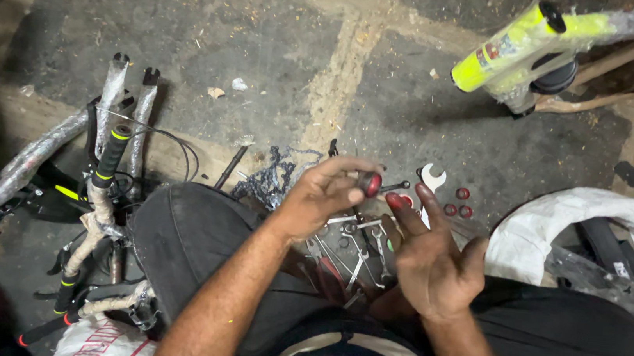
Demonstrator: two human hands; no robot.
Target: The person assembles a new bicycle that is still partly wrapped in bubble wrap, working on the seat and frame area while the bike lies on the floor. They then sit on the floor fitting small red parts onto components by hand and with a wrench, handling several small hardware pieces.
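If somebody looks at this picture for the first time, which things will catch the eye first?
First, the two hands in the middle: the left hand pinches a small dark red round part, and the right hand is open beside it. Under them lies a heap of metal spanners on the floor. At the top right, a bright yellow bicycle frame stands out against the grey concrete.

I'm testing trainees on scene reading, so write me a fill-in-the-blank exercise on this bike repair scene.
1. The left hand pinches a small round ____ part between its fingertips.
2. The right hand is open, and its grip holds ____.
3. The bicycle frame at the top right is neon ____.
4. The open-ended spanner lies on the ____ beside three small red rings.

Missing words: red; nothing; yellow; floor
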